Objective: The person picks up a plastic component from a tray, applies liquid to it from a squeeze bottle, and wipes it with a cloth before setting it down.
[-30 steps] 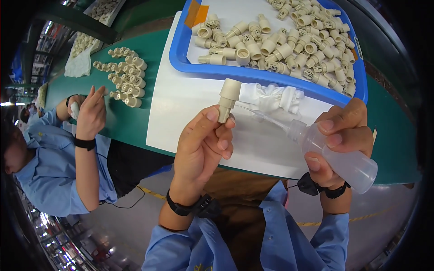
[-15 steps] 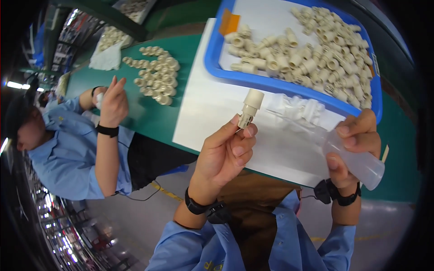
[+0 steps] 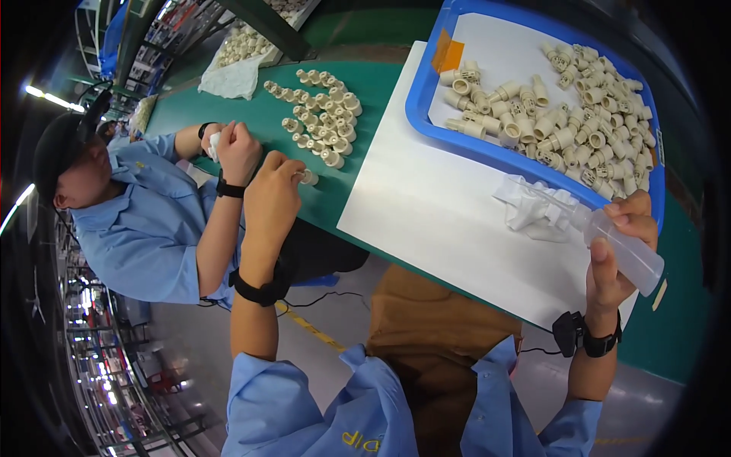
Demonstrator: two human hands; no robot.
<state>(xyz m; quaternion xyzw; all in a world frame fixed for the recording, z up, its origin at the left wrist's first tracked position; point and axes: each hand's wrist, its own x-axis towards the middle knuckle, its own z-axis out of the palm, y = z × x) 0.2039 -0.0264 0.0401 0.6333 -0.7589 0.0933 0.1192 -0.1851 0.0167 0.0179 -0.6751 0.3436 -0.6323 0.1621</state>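
My left hand (image 3: 270,199) is stretched out to the left over the green table, fingers pinched on a small cream plastic fitting (image 3: 308,177). The fitting is partly hidden by the fingers, and I cannot tell whether it touches the tabletop. Just beyond it stands a group of similar cream fittings (image 3: 329,126) in rough rows. On the right, my right hand (image 3: 626,236) grips a translucent squeeze bottle (image 3: 629,253), tilted with its thin nozzle pointing left. That nozzle lies over a crumpled white cloth (image 3: 525,206) on the white sheet (image 3: 449,206).
A blue tray (image 3: 426,129) heaped with cream fittings (image 3: 586,129) stands at the far right. Close on my left a co-worker in a blue shirt (image 3: 145,236) holds a white wad (image 3: 214,145). A green post (image 3: 266,27) rises behind the table.
My left hand has carried the fitting from above the white sheet leftward to the green table beside the standing fittings. The view has shifted left. My right hand keeps the bottle.
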